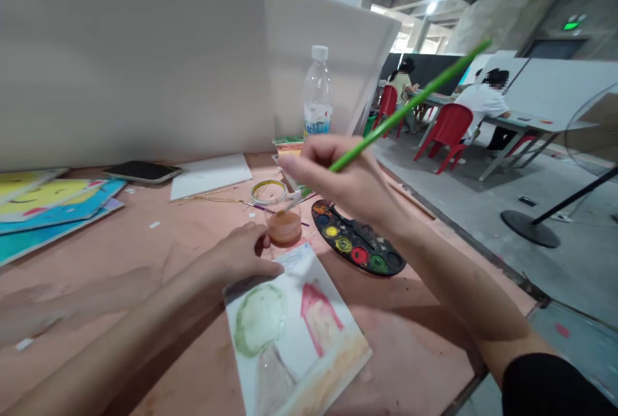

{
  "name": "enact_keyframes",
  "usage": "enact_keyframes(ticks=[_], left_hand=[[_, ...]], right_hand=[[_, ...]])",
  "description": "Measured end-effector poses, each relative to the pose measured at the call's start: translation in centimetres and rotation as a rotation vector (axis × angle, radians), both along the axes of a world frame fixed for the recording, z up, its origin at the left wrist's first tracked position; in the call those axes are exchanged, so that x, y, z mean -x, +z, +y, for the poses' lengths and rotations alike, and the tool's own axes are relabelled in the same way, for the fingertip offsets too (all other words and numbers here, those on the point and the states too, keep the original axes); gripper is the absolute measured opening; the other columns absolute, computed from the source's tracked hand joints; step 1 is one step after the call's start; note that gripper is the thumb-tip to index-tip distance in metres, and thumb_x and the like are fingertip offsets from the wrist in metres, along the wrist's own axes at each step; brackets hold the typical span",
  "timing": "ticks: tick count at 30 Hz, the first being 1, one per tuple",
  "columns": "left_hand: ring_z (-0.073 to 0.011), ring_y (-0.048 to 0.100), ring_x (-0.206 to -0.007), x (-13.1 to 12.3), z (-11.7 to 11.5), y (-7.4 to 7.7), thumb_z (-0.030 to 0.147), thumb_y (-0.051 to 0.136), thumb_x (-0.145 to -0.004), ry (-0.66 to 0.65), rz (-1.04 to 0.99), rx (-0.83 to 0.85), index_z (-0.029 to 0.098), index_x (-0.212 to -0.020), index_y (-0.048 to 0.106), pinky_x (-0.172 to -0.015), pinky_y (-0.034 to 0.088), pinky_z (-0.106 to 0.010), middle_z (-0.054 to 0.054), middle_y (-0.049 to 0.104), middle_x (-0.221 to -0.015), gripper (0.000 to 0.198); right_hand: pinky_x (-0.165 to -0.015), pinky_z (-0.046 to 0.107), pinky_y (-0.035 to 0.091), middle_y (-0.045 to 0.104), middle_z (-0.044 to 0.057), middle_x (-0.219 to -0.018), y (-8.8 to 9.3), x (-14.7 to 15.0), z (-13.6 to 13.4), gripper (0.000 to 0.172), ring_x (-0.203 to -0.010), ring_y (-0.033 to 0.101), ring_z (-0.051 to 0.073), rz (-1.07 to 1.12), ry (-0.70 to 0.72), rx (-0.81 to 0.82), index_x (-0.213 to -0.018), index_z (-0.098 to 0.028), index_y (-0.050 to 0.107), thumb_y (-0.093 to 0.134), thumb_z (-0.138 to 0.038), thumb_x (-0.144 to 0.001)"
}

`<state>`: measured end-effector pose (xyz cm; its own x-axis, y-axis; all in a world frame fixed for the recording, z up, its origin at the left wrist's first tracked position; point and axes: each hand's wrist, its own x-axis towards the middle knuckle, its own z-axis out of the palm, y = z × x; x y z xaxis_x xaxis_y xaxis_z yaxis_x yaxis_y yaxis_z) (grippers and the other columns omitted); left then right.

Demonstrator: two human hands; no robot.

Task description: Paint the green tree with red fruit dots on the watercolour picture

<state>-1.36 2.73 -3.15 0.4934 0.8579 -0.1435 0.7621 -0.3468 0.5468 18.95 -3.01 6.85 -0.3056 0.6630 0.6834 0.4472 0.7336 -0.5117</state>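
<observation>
Pinching grip: right hand (345, 184) holds a green paintbrush (410, 105) between thumb and fingers, mid-frame, handle slanting to upper right. Bristles at the mouth of a clear cup (284, 228) of brownish water, centre; contact with the water unclear. Left hand (241, 252), left of centre: thumb spread from curled fingers, laid along the upper edge of a watercolour painting (313, 332), lower centre. Paint palette (357, 239) right of the cup; plastic bottle (317, 91) upper centre.
</observation>
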Motion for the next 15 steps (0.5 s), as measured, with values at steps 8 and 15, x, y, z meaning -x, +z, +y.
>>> enact_keyframes(ticks=[8, 15], left_hand=[[-0.0187, 0.045, -0.068, -0.3, -0.5, 0.7, 0.045, 0.074, -0.050, 0.021, 0.081, 0.056, 0.022, -0.074, 0.046, -0.060, 0.033, -0.031, 0.000, 0.051, -0.073, 0.044], [-0.0178, 0.046, -0.065, -0.1, -0.4, 0.3, 0.047, 0.075, -0.049, 0.037, 0.071, 0.069, 0.022, -0.074, 0.046, -0.059, 0.033, -0.030, 0.001, 0.051, -0.072, 0.046]], right_hand=[[-0.057, 0.026, 0.029, 0.044, -0.005, -0.058, -1.3, 1.5, 5.5, 0.027, -0.060, 0.042, 0.011, -0.274, -0.209, 0.428, -0.059, -0.019, 0.049, 0.067, -0.023, -0.079], [-0.054, 0.026, 0.025, 0.042, -0.006, -0.054, -1.7, 1.2, 5.2, 0.037, -0.054, 0.039, 0.010, -0.304, -0.219, 0.520, -0.058, -0.020, 0.048, 0.071, -0.037, -0.080]])
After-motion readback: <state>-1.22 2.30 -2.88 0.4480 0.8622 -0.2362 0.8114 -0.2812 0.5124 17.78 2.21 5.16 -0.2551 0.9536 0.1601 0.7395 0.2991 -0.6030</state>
